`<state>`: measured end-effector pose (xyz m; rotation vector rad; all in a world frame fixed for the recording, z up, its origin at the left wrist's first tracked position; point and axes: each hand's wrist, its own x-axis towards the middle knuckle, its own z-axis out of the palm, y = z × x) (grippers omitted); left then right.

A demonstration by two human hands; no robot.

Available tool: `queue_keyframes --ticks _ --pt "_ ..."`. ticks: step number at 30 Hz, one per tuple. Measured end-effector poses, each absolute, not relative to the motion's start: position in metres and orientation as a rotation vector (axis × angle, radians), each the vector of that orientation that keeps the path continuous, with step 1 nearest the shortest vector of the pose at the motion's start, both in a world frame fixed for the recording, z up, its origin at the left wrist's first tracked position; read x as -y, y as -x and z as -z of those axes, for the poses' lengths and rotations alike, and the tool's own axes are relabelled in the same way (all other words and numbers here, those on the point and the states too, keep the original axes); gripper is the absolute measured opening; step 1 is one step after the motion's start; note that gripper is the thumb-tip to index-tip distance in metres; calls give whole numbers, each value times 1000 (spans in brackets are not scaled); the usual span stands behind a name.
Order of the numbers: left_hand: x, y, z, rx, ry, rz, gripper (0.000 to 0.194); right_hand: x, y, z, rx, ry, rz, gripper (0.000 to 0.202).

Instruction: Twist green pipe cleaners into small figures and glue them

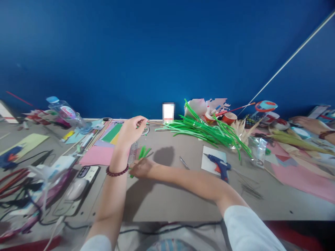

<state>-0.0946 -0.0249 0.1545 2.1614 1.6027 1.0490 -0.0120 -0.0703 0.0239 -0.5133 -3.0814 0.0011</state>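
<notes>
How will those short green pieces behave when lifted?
The short green pieces look slim, so they're probably light. Their ends fan apart beyond the right hand, so they might scatter. Those ends look fairly straight, suggesting some stiffness.

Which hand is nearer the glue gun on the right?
Right: the right hand is left of the glue gun; the left hand is farther left and farther back.

There are two glue guns (pixel 223 166) (pixel 12 156), one clear bottle (pixel 68 112), two bracelets (pixel 117 172) (pixel 326 134), the wearer's two hands (pixel 132 129) (pixel 141 168), one co-worker's hand (pixel 306 123) and one heap of green stems (pixel 197 129), too tangled to number.
</notes>
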Motion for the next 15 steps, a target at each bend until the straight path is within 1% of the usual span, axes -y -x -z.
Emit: queue_keyframes --ticks 3,5,6,8,12,15 --pt "27 97 -155 -1578 -2134 -1106 33 66 -10 -36 2943 429 76 23" --pt "29 96 -156 -1558 -2099 -1149 33 65 -35 -50 2803 528 24 15" --pt "30 95 -157 -1540 -2083 -1165 33 65 -48 -58 2718 601 -63 10" --pt "34 90 -161 -1477 -2067 -1157 33 67 -74 -73 2469 733 -267 11" --pt "44 72 -170 -1232 -2082 -967 28 66 -113 -95 1897 854 -585 7" --pt "50 56 -169 -1026 -2077 -845 21 63 -129 -103 1682 905 -738 7"
